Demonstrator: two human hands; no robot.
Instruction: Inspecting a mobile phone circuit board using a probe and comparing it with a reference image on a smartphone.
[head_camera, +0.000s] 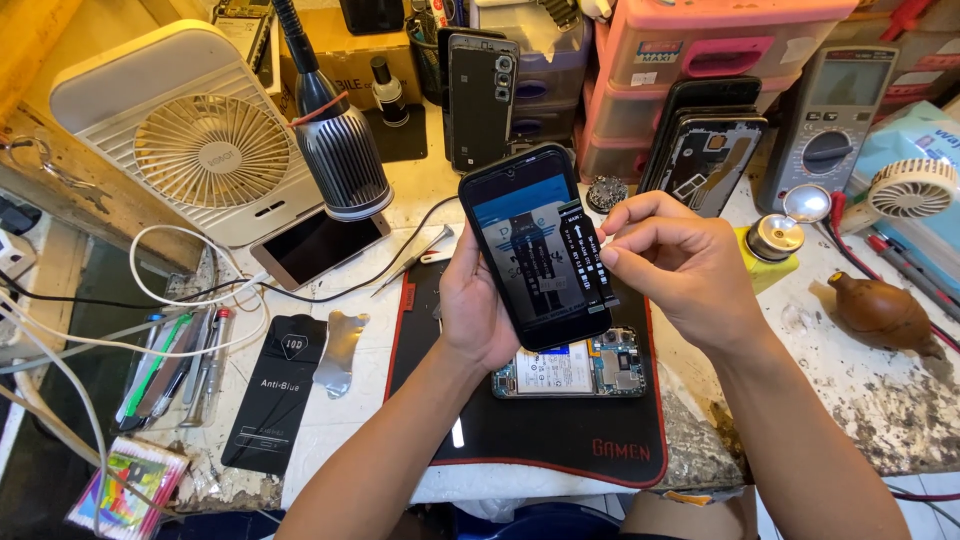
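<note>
The left hand (478, 310) grips a black smartphone (535, 245) from its left edge, palm behind it, screen facing the camera. The phone's long axis runs from about 11 o'clock at the top to 5 o'clock at the bottom, held above the black work mat (530, 430). The right hand (680, 265) comes in from 3 o'clock, fingers pinched on a narrow black strip (585, 255) that looks like a protective film's peel tab, lying along the screen's right edge and parallel to the phone's long axis. So the strip sits on the side nearest the right hand, opposite the left hand's hold. Directly below the phone, at 6 o'clock, an opened phone body (570, 365) with exposed boards lies on the mat
</note>
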